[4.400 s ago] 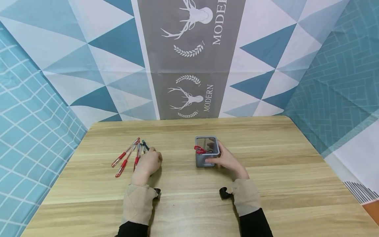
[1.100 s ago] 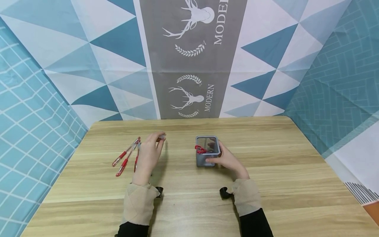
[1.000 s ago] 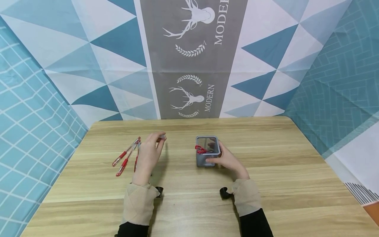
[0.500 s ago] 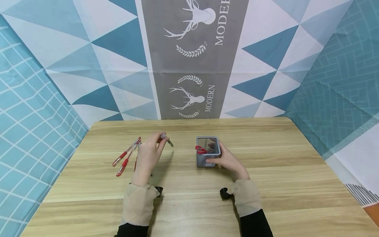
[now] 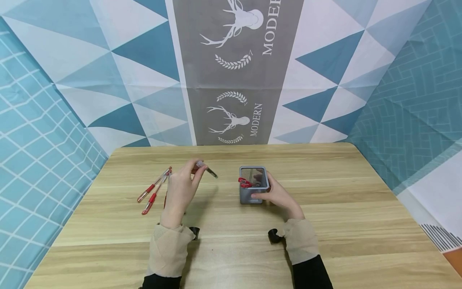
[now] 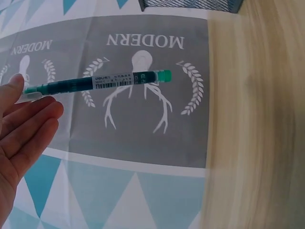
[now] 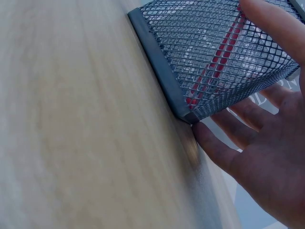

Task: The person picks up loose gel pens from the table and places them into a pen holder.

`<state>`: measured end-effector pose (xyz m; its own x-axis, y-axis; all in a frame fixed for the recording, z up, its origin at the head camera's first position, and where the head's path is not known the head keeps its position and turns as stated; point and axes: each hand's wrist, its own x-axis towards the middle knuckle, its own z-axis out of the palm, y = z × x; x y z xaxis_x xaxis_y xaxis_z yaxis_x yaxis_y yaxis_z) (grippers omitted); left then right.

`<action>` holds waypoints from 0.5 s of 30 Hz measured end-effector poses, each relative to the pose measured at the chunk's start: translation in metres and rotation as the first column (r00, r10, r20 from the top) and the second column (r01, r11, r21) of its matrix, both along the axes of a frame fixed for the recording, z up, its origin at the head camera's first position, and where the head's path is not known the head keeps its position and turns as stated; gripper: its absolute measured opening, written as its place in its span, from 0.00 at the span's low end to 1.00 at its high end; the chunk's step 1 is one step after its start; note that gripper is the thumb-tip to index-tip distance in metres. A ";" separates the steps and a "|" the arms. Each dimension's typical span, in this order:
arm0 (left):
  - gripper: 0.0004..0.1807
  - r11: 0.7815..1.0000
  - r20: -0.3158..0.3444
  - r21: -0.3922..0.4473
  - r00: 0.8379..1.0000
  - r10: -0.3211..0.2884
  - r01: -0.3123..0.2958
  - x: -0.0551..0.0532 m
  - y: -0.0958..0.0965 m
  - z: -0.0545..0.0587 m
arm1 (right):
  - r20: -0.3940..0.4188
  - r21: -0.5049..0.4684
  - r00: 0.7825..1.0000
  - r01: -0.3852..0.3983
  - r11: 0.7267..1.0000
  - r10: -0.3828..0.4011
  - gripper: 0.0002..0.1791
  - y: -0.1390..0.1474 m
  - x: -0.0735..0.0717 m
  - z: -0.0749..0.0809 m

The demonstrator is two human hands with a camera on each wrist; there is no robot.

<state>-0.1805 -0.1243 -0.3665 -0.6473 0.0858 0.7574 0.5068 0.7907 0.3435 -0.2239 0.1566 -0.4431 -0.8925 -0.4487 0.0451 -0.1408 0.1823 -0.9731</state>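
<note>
My left hand [image 5: 180, 190] is raised above the table at the left, pinching one end of a green pen [image 5: 211, 172] between thumb and fingertips. The pen's free end points right and slightly down toward the holder. In the left wrist view the pen [image 6: 114, 81] shows dark green ink, a barcode label and a bright green tip. My right hand [image 5: 279, 197] grips the right side of a grey square mesh pen holder [image 5: 247, 196], which stands upright on the table. Red items [image 5: 245, 183] poke above its rim; red shows through the mesh [image 7: 223, 57] too.
Several red pens lie left of my left hand, fanned out, including one red pen [image 5: 145, 193] and another red pen [image 5: 149, 204]. My left hand partly covers others. Behind the wooden table [image 5: 317, 168] hangs a patterned cloth [image 5: 231, 72].
My left hand has risen from among the pens, lifting the green pen. Over the last second that pen has swung out to the right. My right hand and the holder stay put.
</note>
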 end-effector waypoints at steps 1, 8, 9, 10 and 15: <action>0.09 1.000 -0.007 0.010 1.000 -0.005 0.005 0.001 0.001 0.001 | 0.001 -0.004 1.000 0.000 1.000 0.000 0.49 0.000 0.000 0.000; 0.10 0.988 -0.057 0.118 0.994 -0.096 0.102 -0.001 0.005 0.004 | 0.003 -0.021 1.000 -0.009 1.000 0.009 0.49 0.000 0.000 0.000; 0.10 0.985 -0.059 0.131 0.993 -0.106 0.113 -0.002 0.005 0.004 | 0.004 -0.023 1.000 -0.009 1.000 0.009 0.49 0.000 0.000 0.001; 0.10 0.983 -0.061 0.140 0.992 -0.112 0.120 -0.002 0.006 0.005 | 0.005 -0.025 1.000 -0.010 1.000 0.011 0.49 -0.001 0.000 0.001; 0.10 0.972 -0.059 0.193 0.990 -0.128 0.137 0.001 0.009 0.006 | 0.006 -0.025 1.000 -0.011 1.000 0.012 0.49 -0.001 0.000 0.000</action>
